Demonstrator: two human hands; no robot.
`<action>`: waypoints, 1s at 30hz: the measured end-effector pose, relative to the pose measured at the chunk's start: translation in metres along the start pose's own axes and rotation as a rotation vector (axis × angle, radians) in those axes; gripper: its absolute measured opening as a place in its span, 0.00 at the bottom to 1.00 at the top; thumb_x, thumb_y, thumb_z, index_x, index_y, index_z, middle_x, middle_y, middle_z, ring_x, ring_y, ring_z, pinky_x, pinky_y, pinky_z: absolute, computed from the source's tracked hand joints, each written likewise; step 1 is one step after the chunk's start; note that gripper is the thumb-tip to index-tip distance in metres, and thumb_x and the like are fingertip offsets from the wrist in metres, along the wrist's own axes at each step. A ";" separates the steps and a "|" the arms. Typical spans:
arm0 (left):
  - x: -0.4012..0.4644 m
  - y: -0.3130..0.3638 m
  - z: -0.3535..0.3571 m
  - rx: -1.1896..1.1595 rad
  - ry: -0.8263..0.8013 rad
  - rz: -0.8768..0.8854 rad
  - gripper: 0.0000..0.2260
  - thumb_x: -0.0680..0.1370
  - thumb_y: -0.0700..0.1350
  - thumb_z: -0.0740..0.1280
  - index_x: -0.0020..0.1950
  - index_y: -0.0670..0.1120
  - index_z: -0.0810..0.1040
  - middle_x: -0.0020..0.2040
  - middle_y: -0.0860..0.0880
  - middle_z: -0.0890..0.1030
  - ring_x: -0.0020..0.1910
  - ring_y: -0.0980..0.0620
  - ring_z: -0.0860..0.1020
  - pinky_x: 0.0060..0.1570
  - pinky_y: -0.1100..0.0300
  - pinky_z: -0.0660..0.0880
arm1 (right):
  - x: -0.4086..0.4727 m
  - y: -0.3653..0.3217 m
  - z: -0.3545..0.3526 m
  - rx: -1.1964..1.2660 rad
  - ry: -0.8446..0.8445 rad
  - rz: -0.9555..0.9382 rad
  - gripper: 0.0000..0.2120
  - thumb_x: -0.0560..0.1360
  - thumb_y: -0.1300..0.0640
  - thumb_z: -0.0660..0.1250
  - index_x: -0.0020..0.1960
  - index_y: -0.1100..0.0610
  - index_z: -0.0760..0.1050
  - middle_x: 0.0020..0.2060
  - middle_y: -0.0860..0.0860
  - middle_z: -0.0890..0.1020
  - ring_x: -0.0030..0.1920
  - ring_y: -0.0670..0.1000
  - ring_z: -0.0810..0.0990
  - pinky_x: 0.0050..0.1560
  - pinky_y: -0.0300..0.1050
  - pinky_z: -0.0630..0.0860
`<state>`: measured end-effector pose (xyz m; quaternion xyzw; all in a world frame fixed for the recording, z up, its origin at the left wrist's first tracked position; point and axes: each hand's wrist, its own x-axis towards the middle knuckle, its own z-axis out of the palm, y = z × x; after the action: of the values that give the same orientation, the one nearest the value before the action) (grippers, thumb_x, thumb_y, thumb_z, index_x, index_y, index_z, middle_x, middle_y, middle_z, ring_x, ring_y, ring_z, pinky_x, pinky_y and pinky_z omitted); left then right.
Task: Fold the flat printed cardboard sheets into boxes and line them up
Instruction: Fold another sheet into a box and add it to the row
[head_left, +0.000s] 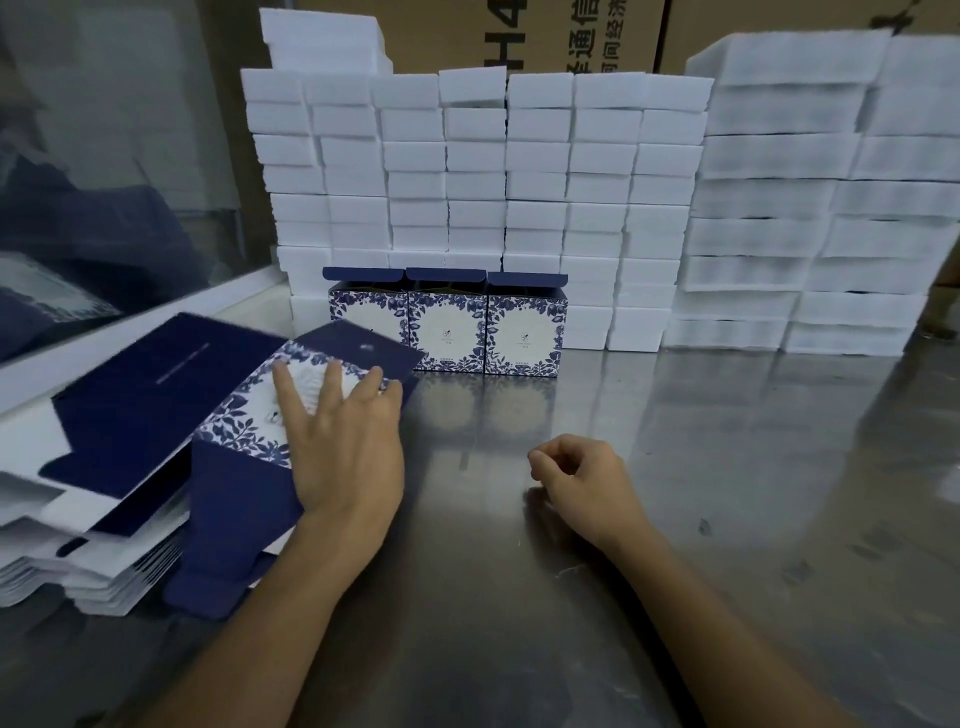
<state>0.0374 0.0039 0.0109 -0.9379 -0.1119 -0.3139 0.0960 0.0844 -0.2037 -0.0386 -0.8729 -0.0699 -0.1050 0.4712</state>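
I worked at a steel table (675, 467), its brushed top scuffed and shiny enough to mirror what stood on it. Along the back rose stacks of white foam blocks (519, 171), many layers high, with brown cartons (587, 36) printed in black behind them. To my left ran a white ledge (130, 338) under a glass pane.

Three folded boxes (447, 327) stood in a row against the foam, touching side by side — navy lids up, white fronts ringed with blue leaves. The stack of flat sheets (93, 551) lay at the table's left edge, white edges fanned out, navy on top.

My left hand (337, 441) lay flat on the top sheet (249, 415), fingers spread and straight, pressing on its white, leaf-bordered panel; the sheet sat askew, one navy flap hanging off the stack toward me. My right hand (576, 473) rested on the bare steel, well apart from the sheets — fingers loosely curled, holding nothing.
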 end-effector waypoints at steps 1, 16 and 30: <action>-0.002 0.005 -0.004 -0.006 0.028 0.026 0.23 0.78 0.40 0.61 0.72 0.54 0.71 0.73 0.52 0.71 0.77 0.44 0.60 0.72 0.33 0.39 | -0.001 -0.001 0.001 0.015 -0.001 -0.013 0.09 0.78 0.54 0.68 0.42 0.55 0.82 0.37 0.51 0.85 0.41 0.51 0.83 0.49 0.53 0.81; -0.031 0.060 0.001 -0.327 -0.019 0.705 0.26 0.74 0.44 0.67 0.73 0.47 0.71 0.75 0.49 0.69 0.75 0.48 0.64 0.72 0.44 0.62 | -0.006 -0.022 0.004 1.085 -0.108 0.450 0.16 0.84 0.52 0.60 0.62 0.62 0.79 0.54 0.58 0.86 0.52 0.55 0.85 0.58 0.52 0.80; 0.009 -0.007 0.006 -0.913 -0.181 -0.333 0.20 0.76 0.50 0.70 0.67 0.50 0.74 0.50 0.51 0.82 0.52 0.48 0.79 0.52 0.53 0.73 | 0.009 -0.005 -0.030 0.891 0.231 0.481 0.12 0.81 0.50 0.64 0.43 0.56 0.74 0.33 0.55 0.74 0.35 0.54 0.73 0.36 0.50 0.74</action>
<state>0.0460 0.0135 0.0126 -0.8771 -0.1190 -0.2593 -0.3864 0.0885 -0.2263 -0.0165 -0.5618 0.1472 -0.0496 0.8126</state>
